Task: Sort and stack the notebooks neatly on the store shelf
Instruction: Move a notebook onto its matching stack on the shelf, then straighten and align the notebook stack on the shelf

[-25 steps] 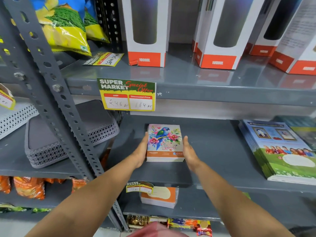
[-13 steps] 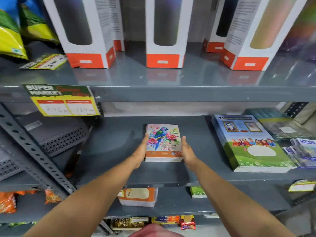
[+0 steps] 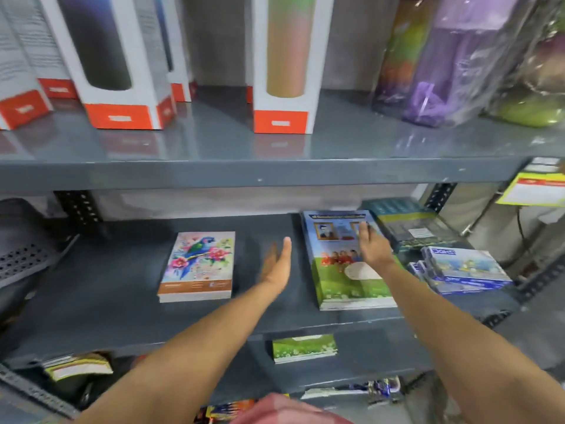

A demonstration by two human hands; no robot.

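Head view, read from nine o'clock to three: a perforated grey basket [image 3: 21, 258] sat at the far left of the middle shelf [image 3: 107, 301], its contents hidden; next came the parrot-cover notebook stack [image 3: 197, 266], squared and lying flat, which both hands had flanked half a second earlier and had now let go; that stack looked finished, and the work had passed to its neighbour. The left hand [image 3: 276, 266] hung over bare shelf between the two piles, palm on edge, fingers straight and spread a little, holding nothing. At its three o'clock lay the taller green-cover notebook stack [image 3: 345, 286]; the right hand [image 3: 371, 244] was over its upper right part, fingers spread, whether touching the cover I could not tell through the blur. Farther right sat a dark wrapped pack [image 3: 406, 223] and blue boxes [image 3: 461, 269], just beside the green pile. On the shelf above stood bottle cartons [image 3: 282, 65], each holding one bottle; below, another green notebook pile [image 3: 304, 347] awaited sorting.
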